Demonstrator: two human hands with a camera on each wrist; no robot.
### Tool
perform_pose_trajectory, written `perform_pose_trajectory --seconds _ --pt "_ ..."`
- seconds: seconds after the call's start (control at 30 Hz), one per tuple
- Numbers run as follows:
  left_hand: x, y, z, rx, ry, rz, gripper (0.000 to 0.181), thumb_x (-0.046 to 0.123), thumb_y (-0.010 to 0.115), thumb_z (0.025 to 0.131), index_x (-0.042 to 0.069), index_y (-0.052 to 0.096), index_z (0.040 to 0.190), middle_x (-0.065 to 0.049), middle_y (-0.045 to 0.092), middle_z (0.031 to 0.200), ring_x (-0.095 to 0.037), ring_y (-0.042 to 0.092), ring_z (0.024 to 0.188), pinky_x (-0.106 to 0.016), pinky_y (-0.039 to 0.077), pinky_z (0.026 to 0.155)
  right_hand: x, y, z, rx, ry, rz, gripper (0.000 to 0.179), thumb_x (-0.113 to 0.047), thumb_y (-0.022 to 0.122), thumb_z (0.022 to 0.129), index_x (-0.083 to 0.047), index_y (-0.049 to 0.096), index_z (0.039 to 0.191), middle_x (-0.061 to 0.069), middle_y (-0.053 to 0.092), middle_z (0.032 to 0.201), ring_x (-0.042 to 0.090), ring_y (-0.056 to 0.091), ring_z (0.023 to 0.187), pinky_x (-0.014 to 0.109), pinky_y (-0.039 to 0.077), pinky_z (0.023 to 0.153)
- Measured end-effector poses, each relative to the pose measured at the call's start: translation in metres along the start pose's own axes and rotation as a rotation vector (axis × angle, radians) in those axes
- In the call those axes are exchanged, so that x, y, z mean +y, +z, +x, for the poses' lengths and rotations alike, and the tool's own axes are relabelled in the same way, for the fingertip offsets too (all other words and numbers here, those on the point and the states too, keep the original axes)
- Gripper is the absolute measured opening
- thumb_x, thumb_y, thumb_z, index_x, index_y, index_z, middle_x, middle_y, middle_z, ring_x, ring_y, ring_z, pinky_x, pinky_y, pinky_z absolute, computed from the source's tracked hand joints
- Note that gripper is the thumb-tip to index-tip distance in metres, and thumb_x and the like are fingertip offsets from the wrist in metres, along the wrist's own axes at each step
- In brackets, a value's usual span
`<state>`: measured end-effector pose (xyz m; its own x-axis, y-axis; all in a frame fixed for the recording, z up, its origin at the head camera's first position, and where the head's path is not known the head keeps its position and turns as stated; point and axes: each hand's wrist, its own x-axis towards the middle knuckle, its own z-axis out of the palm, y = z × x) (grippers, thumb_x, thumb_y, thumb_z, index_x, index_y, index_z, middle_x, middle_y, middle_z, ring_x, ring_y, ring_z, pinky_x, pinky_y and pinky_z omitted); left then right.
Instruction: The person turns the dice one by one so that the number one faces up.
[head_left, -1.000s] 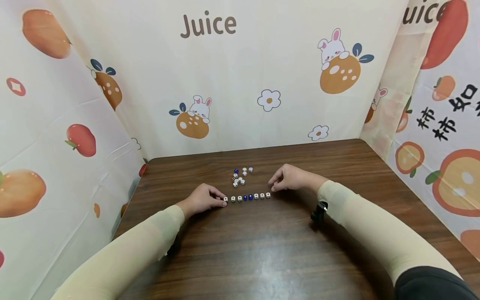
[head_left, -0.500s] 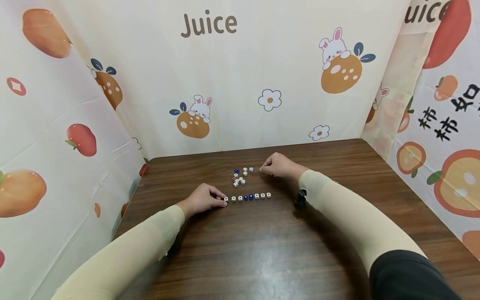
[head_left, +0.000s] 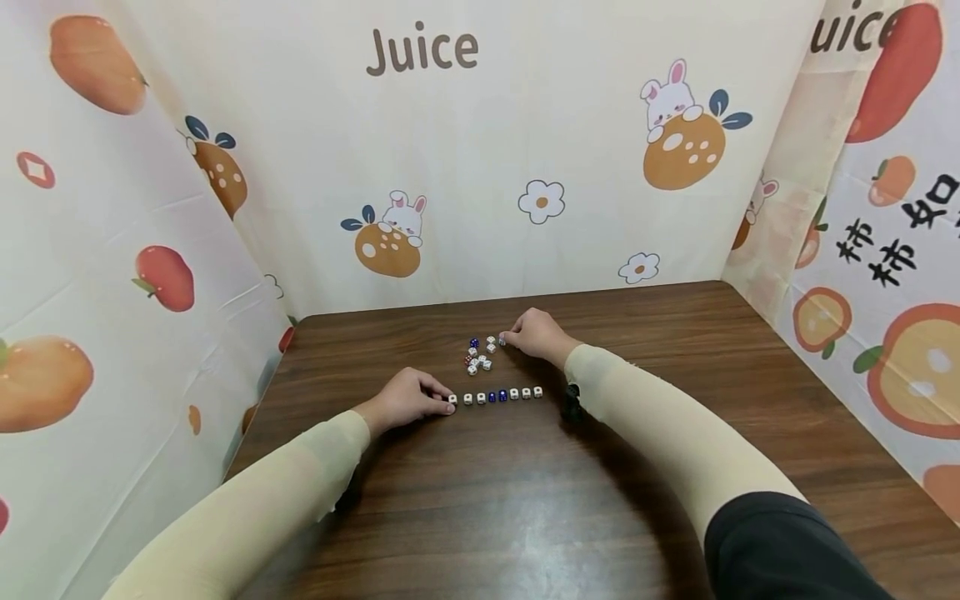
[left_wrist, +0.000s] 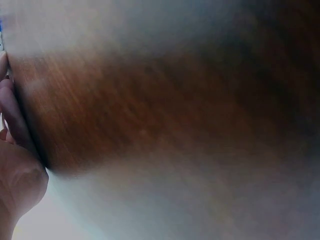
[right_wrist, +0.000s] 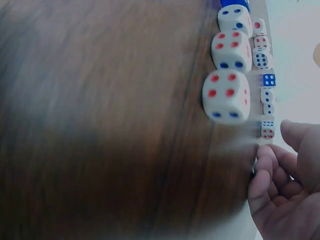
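At the left end of a row of dice, my left hand (head_left: pixel 403 397) holds a white die (head_left: pixel 453 400) between thumb and fingertips. The row runs right through white dice and two blue dice (head_left: pixel 492 397) to a white die (head_left: pixel 537 392) at its far end. Behind the row, my right hand (head_left: pixel 538 335) reaches to a white die (head_left: pixel 502 340) at the right edge of a loose group. In the right wrist view its thumb and fingers (right_wrist: pixel 265 172) are parted close to a white die (right_wrist: pixel 268 130). The left wrist view shows only part of the left hand (left_wrist: pixel 22 175).
The loose group holds several white dice (head_left: pixel 487 364), a blue die (head_left: pixel 474 342) and a red die (head_left: pixel 468 360). All lie on a dark wooden table (head_left: pixel 480 500). A printed cloth (head_left: pixel 465 142) stands behind it and along both sides.
My right hand has moved left and back, from the right end of the row to the right edge of the loose group. The left hand stays at its die.
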<state>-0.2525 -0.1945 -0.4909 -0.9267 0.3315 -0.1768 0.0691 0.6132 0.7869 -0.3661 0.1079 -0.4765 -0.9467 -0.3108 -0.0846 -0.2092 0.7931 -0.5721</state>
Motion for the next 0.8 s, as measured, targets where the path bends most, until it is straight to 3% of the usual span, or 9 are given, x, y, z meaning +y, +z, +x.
perform_pose_trajectory --seconds 0.1,0.23,0.4,0.53,0.63,0.8 --pt "0.0010 0.0002 0.0007 -0.001 -0.003 0.007 0.021 0.020 0.097 0.092 0.011 0.091 0.109 0.006 0.076 0.088 -0.005 0.063 0.073 -0.023 0.056 0.066 0.0005 0.0022 0.0006 0.008 0.000 -0.001 0.038 -0.035 0.076 0.112 -0.007 0.091 0.091 -0.002 0.069 0.061 0.010 0.045 0.054 0.027 0.043 0.061" --pt "0.0030 -0.0005 0.0016 -0.006 -0.005 0.004 0.021 0.020 0.097 0.092 0.010 0.091 0.110 0.006 0.076 0.088 -0.005 0.063 0.071 -0.023 0.056 0.065 0.0011 0.0021 -0.0001 0.016 -0.018 -0.003 0.029 -0.033 0.078 0.111 -0.010 0.093 0.098 0.002 0.084 0.082 0.012 0.052 0.061 0.029 0.045 0.065" --pt "0.0042 -0.0015 0.0023 -0.014 -0.010 0.005 0.022 0.020 0.097 0.093 0.009 0.091 0.111 0.005 0.076 0.089 -0.005 0.063 0.071 -0.023 0.056 0.065 0.0026 0.0002 -0.0030 0.001 -0.052 -0.008 0.022 -0.031 0.079 0.110 -0.013 0.092 0.110 0.007 0.088 0.118 0.019 0.076 0.097 0.036 0.060 0.084" --pt "0.0035 -0.0018 0.0022 -0.010 -0.008 0.006 0.022 0.020 0.097 0.093 0.009 0.091 0.111 0.004 0.076 0.089 -0.005 0.063 0.070 -0.023 0.056 0.064 0.0040 -0.0006 -0.0041 -0.017 -0.068 -0.003 0.020 -0.030 0.080 0.109 -0.014 0.092 0.112 0.008 0.086 0.127 0.027 0.077 0.121 0.044 0.064 0.102" --pt "0.0036 -0.0017 0.0011 -0.009 -0.007 -0.003 0.023 0.019 0.097 0.092 0.008 0.091 0.111 0.003 0.076 0.089 -0.006 0.063 0.070 -0.024 0.056 0.064 0.0054 -0.0005 -0.0047 -0.028 -0.075 0.008 0.018 -0.030 0.083 0.107 -0.014 0.092 0.110 0.006 0.087 0.122 0.026 0.077 0.117 0.044 0.064 0.101" --pt "0.0036 -0.0013 0.0002 -0.010 -0.012 -0.007 0.023 0.020 0.097 0.092 0.008 0.091 0.112 0.003 0.077 0.090 -0.006 0.063 0.071 -0.024 0.056 0.064 0.0067 -0.0008 -0.0057 -0.048 -0.078 0.031 0.015 -0.026 0.088 0.102 -0.013 0.091 0.107 0.001 0.086 0.103 0.016 0.071 0.090 0.033 0.058 0.084"
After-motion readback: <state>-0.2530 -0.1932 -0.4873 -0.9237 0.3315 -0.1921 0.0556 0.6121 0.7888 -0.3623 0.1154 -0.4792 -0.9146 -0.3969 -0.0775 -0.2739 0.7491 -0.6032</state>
